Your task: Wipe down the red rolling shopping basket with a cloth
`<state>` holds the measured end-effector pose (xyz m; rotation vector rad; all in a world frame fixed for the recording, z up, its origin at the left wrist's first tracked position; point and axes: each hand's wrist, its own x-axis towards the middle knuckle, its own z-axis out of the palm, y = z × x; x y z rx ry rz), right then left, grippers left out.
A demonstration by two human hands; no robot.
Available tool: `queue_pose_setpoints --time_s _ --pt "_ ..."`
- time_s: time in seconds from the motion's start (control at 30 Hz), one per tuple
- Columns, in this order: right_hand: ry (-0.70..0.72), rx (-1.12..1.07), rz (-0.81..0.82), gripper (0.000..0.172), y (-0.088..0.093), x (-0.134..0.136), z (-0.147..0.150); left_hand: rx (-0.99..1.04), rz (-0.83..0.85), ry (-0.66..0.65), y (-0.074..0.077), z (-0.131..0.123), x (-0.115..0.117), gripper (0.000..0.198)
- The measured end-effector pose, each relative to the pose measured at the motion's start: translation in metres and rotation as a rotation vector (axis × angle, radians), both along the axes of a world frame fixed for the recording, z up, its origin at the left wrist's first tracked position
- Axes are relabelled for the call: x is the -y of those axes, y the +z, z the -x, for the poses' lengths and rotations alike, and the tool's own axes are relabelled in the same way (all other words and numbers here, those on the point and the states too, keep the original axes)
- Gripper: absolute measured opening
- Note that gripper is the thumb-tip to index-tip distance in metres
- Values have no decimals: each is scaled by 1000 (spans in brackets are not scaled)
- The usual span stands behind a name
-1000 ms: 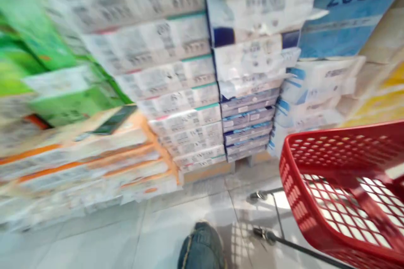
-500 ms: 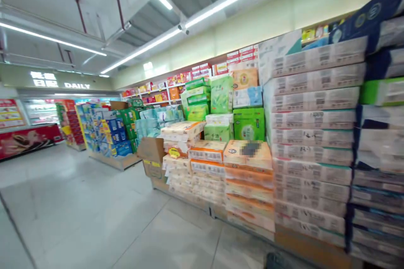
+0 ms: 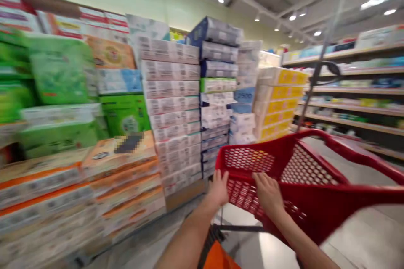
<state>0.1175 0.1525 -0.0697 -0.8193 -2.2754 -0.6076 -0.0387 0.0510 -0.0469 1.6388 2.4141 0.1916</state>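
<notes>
A red plastic shopping cart (image 3: 315,201) stands at the lower right, with perforated walls. My left hand (image 3: 218,188) is at the near left corner of its rim, its fingers bent over the edge. A short way to the right, my right hand (image 3: 268,193) lies over the same rim, fingers hooked over it and their tips partly hidden. Both forearms reach up from the bottom edge. The basket's inside shows only in part.
Left of the cart rise stacks of orange tissue packs (image 3: 126,155) and tall white packs (image 3: 172,105). Yellow-and-white boxes (image 3: 280,101) stand behind the cart. Store shelves (image 3: 356,88) line the right. A metal pole (image 3: 328,42) slants above the cart.
The view has swung to the right. Both my hands and the red cart, out of view before, now show, with my hands on the cart's rim.
</notes>
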Motion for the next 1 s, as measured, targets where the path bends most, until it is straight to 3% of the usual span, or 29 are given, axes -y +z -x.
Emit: queue_pose_setpoints --time_s 0.13,0.23,0.33,0.47,0.53,0.7,0.9,1.0 --pt "-89 147 113 43 18 -15 -77 -100 12 -10 0 -1 -14 87" --pt "-174 39 87 47 21 -23 -104 -170 -18 -34 -5 -6 -15 85" --pt "-157 -80 32 53 3 -19 -90 -197 -58 -71 -12 -23 -15 83" --pt "30 -56 25 58 -25 -15 -49 -173 -78 -157 -14 -45 -17 81" --pt "53 -17 45 58 -27 -19 -52 -149 -74 -187 -13 -52 -19 81" --pt "-108 -111 72 57 -27 -31 -78 -44 -92 -242 -15 -65 -25 81" --pt "110 29 15 51 -43 -13 -42 -62 -114 -256 -26 -76 -27 75" --pt "-24 29 40 53 -37 -18 -65 -85 -94 -263 -24 -77 -26 75"
